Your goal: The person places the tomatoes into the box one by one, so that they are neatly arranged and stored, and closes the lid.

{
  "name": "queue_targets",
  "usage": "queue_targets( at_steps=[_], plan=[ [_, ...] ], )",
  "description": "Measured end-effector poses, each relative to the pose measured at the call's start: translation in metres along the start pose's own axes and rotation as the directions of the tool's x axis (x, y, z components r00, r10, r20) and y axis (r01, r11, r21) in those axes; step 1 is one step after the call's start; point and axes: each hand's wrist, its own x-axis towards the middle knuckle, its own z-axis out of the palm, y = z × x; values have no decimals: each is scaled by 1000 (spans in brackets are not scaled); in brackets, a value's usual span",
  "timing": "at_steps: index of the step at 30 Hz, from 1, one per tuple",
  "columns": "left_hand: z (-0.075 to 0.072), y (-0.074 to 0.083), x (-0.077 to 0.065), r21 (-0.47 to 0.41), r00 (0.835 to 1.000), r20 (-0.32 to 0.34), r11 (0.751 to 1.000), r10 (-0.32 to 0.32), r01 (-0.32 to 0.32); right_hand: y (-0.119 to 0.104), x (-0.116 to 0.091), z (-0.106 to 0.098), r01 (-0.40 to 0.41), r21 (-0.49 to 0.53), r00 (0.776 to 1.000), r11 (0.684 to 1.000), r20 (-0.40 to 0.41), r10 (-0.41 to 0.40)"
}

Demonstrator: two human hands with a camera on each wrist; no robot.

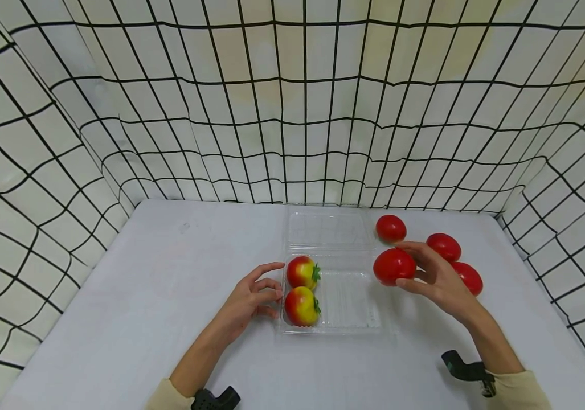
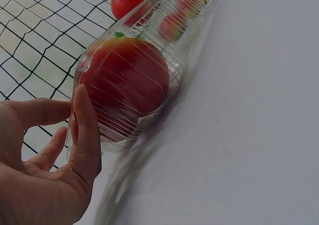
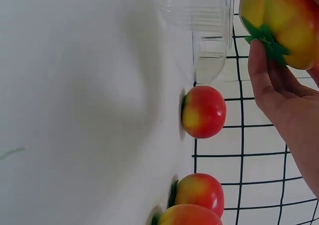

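My right hand (image 1: pixel 438 282) holds a red tomato (image 1: pixel 393 266) above the table, just right of the clear plastic box. Its yellow side and green leafy top show in the right wrist view, where my fingers (image 3: pixel 258 68) are at the leaves. The hinged box (image 1: pixel 346 329) lies with its lid (image 1: pixel 328 229) folded back. Two red-and-yellow tomatoes, one rear (image 1: pixel 300 272) and one front (image 1: pixel 299 306), sit along its left side. My left hand (image 1: pixel 251 296) touches the box's left wall with loosely bent fingers; the left wrist view shows the fingertips (image 2: pixel 82 98) against the clear plastic.
On the white table (image 1: pixel 169 273), three more tomatoes lie to the right: one beside the lid (image 1: pixel 391 228), one farther right (image 1: pixel 444 247), and one partly behind my right hand (image 1: pixel 469 277). Black netting (image 1: pixel 305 122) stands around the back and sides.
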Motion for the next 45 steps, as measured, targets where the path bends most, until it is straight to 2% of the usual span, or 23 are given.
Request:
queue_targets(
  at_steps=[17, 28, 45],
  plan=[
    [0, 1, 0, -7, 1000, 10, 1000, 0, 0, -6, 5, 11, 26, -47, 999, 999, 28, -24],
    [-1, 0, 1, 0, 1000, 12, 1000, 1, -1, -10, 9, 17, 1, 22, 998, 1000, 67, -3],
    [-1, 0, 0, -1, 1000, 17, 1000, 5, -5, -12, 15, 28, -19, 74, 997, 997, 77, 13]
  ],
)
